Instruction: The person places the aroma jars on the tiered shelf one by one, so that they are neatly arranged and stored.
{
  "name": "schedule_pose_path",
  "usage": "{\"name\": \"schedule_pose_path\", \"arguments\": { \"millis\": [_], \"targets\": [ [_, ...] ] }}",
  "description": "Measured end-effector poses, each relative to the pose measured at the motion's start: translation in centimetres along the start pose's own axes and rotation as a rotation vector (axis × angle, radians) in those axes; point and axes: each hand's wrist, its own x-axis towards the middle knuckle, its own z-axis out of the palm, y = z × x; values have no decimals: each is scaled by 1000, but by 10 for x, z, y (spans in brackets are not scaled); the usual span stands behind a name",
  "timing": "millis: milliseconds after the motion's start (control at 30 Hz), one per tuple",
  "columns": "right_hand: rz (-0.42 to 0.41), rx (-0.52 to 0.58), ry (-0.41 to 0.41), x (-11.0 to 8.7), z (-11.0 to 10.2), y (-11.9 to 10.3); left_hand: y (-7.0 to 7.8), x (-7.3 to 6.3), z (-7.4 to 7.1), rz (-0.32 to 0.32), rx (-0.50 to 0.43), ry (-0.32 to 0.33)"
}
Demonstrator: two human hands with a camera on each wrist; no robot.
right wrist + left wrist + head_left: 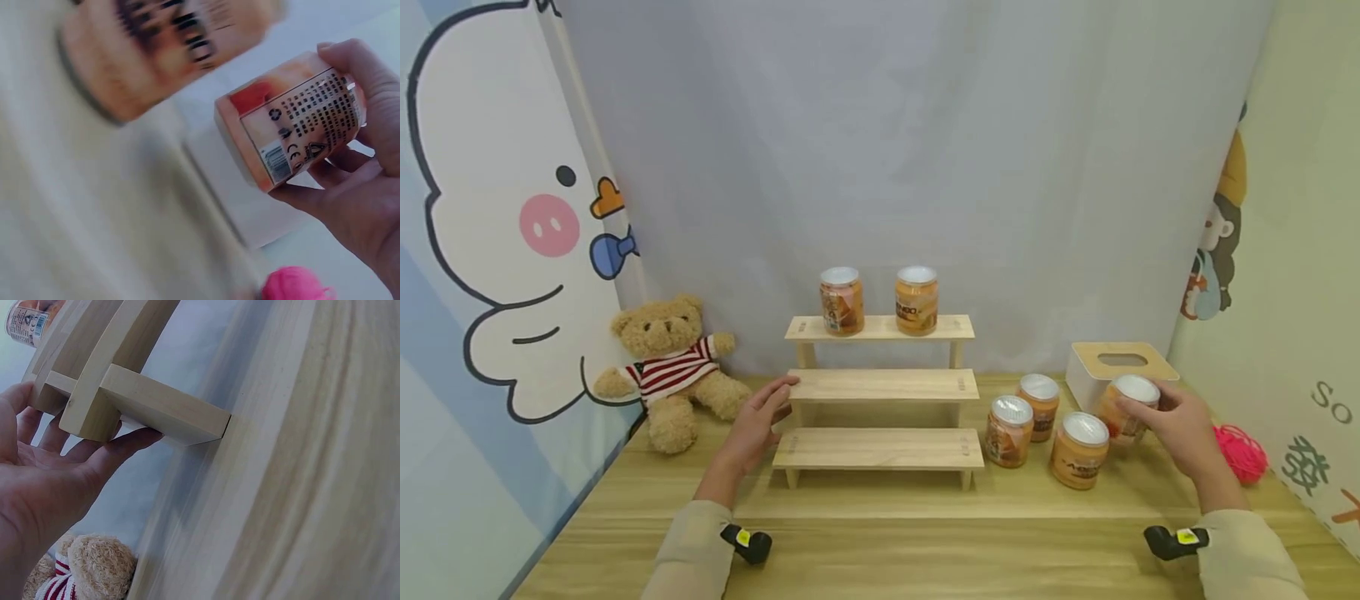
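Observation:
My right hand (1183,421) grips a jar with orange contents and a silvery lid (1127,408), in front of the tissue box. In the right wrist view, thumb and fingers hold this jar (290,122) on both sides, its barcode label showing; it appears lifted off the table. My left hand (752,425) touches the left end of a three-tier wooden stand (880,383). The left wrist view shows its extended fingers (128,444) against the shelf ends (94,415). Two similar jars, one left (842,304) and one right (917,304), stand on the top tier.
Three more jars stand right of the stand: a front one (1079,454), a left one (1009,433) and a back one (1040,407). A white tissue box (1082,379) with a wooden top and pink yarn (1240,454) lie farther right. A teddy bear (670,367) sits left.

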Motion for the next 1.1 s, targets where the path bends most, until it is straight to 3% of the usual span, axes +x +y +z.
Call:
{"name": "schedule_pose_path", "arguments": {
  "millis": [233,433,567,700,867,1100],
  "targets": [
    [-68,-14,61,0,-22,-41,3,1,0,-5,-14,-5],
    [-227,7,29,-2,-11,-86,3,2,0,2,-15,-17],
    [-314,55,-57,-7,14,-114,2,1,0,1,-11,-16],
    [-266,74,-157,-10,49,-138,-1,0,1,0,6,-17],
    [-188,181,-253,-8,91,-154,-4,1,3,0,6,-32],
    [-190,249,-324,5,149,-170,1,0,-1,15,45,-4]
  ]
}}
